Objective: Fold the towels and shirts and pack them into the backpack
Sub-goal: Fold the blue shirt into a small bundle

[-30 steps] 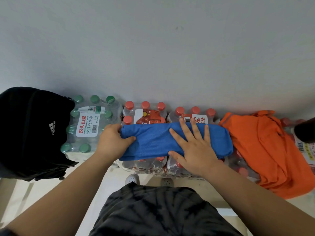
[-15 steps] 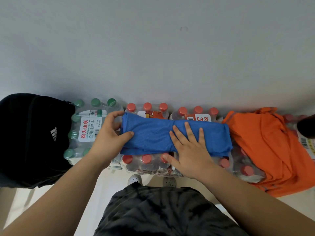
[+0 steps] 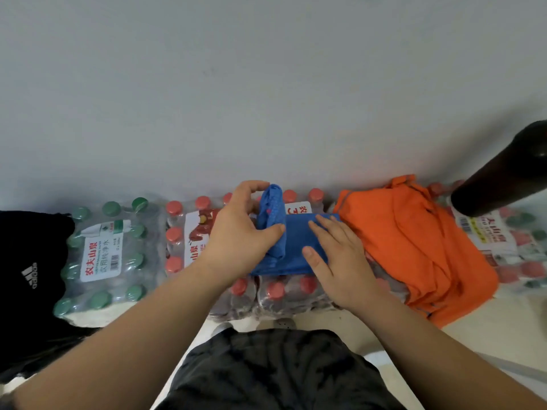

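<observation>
Blue cloth [image 3: 296, 241], centre frame, lies on bottle packs [image 3: 275, 294]. Left hand [image 3: 239, 241] pinches its raised left end, apparently to fold it over. Right hand [image 3: 340, 261], fingers straight and slightly spread, pins the rest flat. Orange shirt [image 3: 414, 247] waits at right and the backpack [image 3: 26, 276] at far left.

adidas on black backpack [image 3: 29, 276]; 农夫山泉 on green-cap water pack [image 3: 100, 255].

You've got a blue cloth [image 3: 296, 247] in a matt, fine mesh knit, slightly rough-looking. Orange shirt [image 3: 414, 247] is smoother cloth with a faint sheen. Backpack [image 3: 29, 241]: matt black fabric, white printed logo. Bottle packs [image 3: 139, 241] underneath have clear glossy plastic wrap, smooth plastic caps and paper-look labels. Wall [image 3: 266, 84]: matt, even.
</observation>
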A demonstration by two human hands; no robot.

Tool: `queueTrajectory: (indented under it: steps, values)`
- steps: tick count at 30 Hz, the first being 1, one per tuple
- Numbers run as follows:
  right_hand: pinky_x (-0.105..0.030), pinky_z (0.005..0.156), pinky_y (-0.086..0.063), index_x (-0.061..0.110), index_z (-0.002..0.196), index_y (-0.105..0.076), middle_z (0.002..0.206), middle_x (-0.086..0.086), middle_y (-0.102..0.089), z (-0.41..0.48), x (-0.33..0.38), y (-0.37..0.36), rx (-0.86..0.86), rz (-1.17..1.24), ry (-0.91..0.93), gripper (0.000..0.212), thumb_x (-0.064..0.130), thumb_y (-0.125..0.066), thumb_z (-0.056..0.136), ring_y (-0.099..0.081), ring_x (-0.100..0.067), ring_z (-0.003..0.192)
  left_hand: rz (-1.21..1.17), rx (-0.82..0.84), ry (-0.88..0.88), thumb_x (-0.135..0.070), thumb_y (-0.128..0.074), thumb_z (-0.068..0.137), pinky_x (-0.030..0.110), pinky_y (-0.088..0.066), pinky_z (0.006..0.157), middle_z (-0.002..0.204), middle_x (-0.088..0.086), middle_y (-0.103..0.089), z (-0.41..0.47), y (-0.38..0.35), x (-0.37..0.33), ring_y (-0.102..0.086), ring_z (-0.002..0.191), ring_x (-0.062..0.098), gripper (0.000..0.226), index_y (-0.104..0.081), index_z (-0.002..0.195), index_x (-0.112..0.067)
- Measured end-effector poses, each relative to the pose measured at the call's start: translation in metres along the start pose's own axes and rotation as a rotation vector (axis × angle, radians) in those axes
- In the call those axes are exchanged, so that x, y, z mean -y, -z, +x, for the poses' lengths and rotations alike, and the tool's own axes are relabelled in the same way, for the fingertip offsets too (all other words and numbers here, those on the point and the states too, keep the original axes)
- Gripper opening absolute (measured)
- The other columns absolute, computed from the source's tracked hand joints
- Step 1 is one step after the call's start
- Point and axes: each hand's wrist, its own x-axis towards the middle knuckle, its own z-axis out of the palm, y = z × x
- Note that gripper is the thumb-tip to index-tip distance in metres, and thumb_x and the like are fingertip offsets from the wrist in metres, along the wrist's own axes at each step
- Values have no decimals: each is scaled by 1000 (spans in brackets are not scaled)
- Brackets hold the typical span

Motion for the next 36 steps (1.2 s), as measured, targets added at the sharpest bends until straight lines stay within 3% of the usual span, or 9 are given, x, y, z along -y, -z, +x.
queueTrajectory:
  steps: [4,8,12,14,17,19,24,30,36]
  values:
    - [-32,118,-32,21,152,-40,150,10,-44,-16,-22,13,-4,396,-97,72,64,-32,95,-39,-4,140,173,107,-37,-15,-76,81,10,-48,65,99,-11,-64,14,-56,2,-64,82,-2,60,-47,131,-30]
    - [-14,108,-33,40,157,-24,146,36,-37,-21,-34,18,83,633,-167,64,58,-40,97,-38,14,134,284,199,44,-34,-79,82,24,-52,84,110,-7,-64,16,-84,11,-64,98,10,71,-40,141,-31]
    - [-23,109,-39,27,138,-60,135,18,-54,-15,-38,16,45,515,-95,55,57,-53,93,-48,1,129,185,307,113,-12,-56,95,36,-57,86,130,-1,-63,13,-79,15,-69,98,15,48,-45,137,-33]
    - [-16,103,-38,21,128,-68,126,16,-56,-11,-38,17,28,466,-90,44,46,-65,92,-51,0,119,131,274,96,-2,-50,92,37,-58,88,130,-2,-64,11,-71,22,-70,94,15,48,-52,130,-31]
    - [-22,101,-45,16,119,-73,119,13,-62,-8,-42,17,-47,473,-129,29,28,-72,92,-57,-2,114,388,124,-156,-5,-54,92,17,-47,96,124,-4,-65,11,-64,31,-61,103,4,37,-63,124,-21]
    - [-31,97,-52,17,114,-73,113,11,-68,-6,-46,19,-82,495,-174,24,23,-72,92,-63,-4,108,600,106,-385,-21,-53,91,34,-44,105,131,0,-63,14,-68,36,-56,121,19,38,-65,127,-16]
    - [-25,91,-55,31,120,-62,123,12,-66,-3,-50,26,-27,754,-202,29,17,-68,95,-66,-3,108,1027,417,-322,-63,-26,94,59,0,123,168,-8,-1,22,-98,51,3,155,21,76,-9,160,-29]
    - [-30,119,-30,20,137,-62,153,6,-45,-9,-53,19,76,276,-4,60,57,-45,93,-38,-10,142,1213,438,-293,-71,-11,89,61,16,116,164,-4,26,19,-113,62,21,152,26,88,13,159,-24]
    - [-45,115,-37,16,132,-65,149,2,-52,-7,-50,18,88,-66,24,67,63,-34,95,-40,-22,141,1036,435,-320,-76,-25,84,55,5,123,165,-4,17,19,-89,58,15,153,18,100,6,159,-18]
